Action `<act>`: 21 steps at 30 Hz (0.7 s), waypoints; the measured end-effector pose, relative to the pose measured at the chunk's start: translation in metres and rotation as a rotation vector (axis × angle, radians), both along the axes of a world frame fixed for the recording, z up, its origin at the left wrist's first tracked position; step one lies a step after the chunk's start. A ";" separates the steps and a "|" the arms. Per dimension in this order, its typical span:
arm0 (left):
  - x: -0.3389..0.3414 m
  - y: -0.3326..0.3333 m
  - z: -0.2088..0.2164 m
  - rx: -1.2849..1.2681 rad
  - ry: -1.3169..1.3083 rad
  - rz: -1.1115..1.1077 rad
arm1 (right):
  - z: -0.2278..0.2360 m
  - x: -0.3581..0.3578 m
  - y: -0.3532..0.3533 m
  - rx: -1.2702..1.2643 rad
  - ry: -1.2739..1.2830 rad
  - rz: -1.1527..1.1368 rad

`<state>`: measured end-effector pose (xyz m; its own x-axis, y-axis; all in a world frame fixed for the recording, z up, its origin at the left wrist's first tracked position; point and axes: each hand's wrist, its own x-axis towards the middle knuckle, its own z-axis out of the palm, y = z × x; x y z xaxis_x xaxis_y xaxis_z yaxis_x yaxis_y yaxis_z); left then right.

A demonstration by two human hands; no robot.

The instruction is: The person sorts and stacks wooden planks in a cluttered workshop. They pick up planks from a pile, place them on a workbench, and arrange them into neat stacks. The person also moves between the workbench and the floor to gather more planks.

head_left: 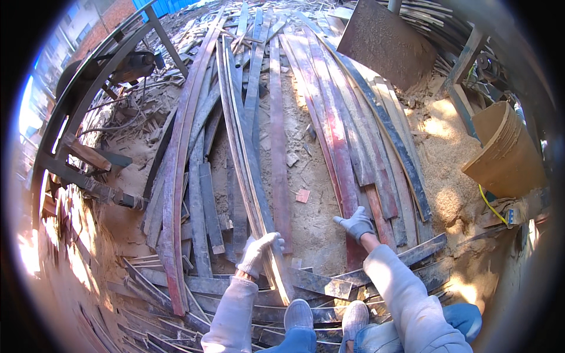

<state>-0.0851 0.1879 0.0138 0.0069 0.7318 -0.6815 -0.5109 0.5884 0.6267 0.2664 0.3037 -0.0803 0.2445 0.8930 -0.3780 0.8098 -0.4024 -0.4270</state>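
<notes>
My left hand [256,254], in a pale work glove, is closed around a few long wooden strips [244,153] stacked together, near their close end. The strips run away from me toward the far pile. To the right, my right hand [355,225], gloved in grey, holds nothing; its thumb sticks out to the left, apart from the fingers. It hovers over or rests on the near part of a reddish plank [336,129]; I cannot tell if they touch. Another dark red plank [173,217] lies left of my left hand.
Dark boards [321,282] lie crosswise before my shoes [298,316]. A metal frame [70,117] with machinery stands on the left. At right are a brown sheet [382,44], sawdust heaps [450,141] and a curved tan panel [509,153]. Scrap wood [176,50] covers the far ground.
</notes>
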 end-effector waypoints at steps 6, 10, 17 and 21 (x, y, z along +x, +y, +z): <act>0.001 -0.003 -0.002 0.086 0.020 -0.032 | -0.004 -0.016 0.053 0.095 -0.003 -0.198; -0.010 -0.010 -0.002 0.075 0.036 -0.018 | 0.063 -0.027 0.133 0.458 0.212 -0.125; 0.018 0.001 -0.012 0.045 -0.060 0.040 | 0.086 -0.090 0.030 0.272 0.874 -0.084; 0.023 -0.002 -0.006 0.074 -0.008 0.029 | 0.061 -0.119 -0.069 0.174 0.905 -0.052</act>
